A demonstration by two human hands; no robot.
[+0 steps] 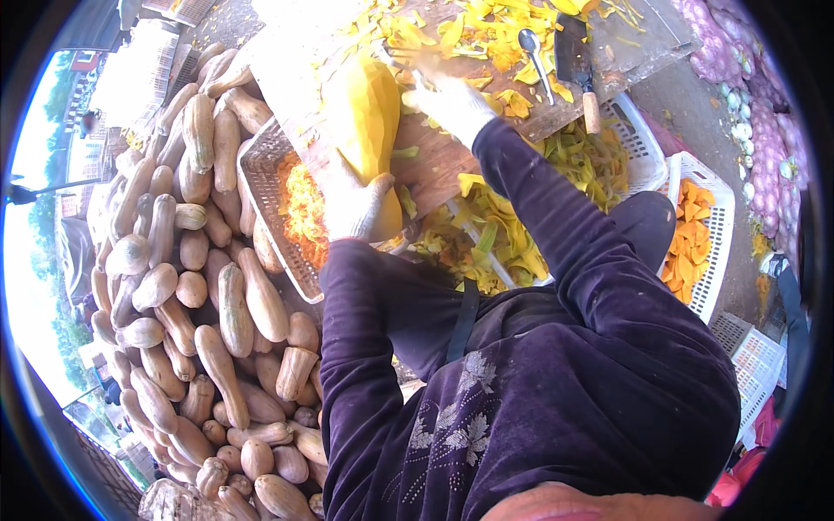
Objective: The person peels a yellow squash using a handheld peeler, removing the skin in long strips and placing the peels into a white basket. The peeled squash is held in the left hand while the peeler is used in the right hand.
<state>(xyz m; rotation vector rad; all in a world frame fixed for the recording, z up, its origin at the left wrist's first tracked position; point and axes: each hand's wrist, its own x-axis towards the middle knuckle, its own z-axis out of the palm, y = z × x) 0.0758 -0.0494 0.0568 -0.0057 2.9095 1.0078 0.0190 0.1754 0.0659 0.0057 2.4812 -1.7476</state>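
A peeled yellow butternut-type squash (370, 107) lies lengthwise on a wooden board (430, 159). My left hand (358, 205), in a pale knit glove, grips its near end. My right hand (449, 104), gloved in white and blurred, is closed on a peeler (417, 77) to the right of the squash; the peeler's outline is partly blurred. Farther right on the board lie a metal spoon (535, 62) and a cleaver with a wooden handle (573, 55), among yellow peelings (479, 32).
Unpeeled squashes (238, 312) are heaped at left. A crate (260, 215) holds orange shreds. Peelings (508, 241) fill containers below the board. Orange pieces (692, 241) lie in a white basket (720, 260). Net bags of onions (769, 143) stand at right; another person's leg (790, 299) shows nearby.
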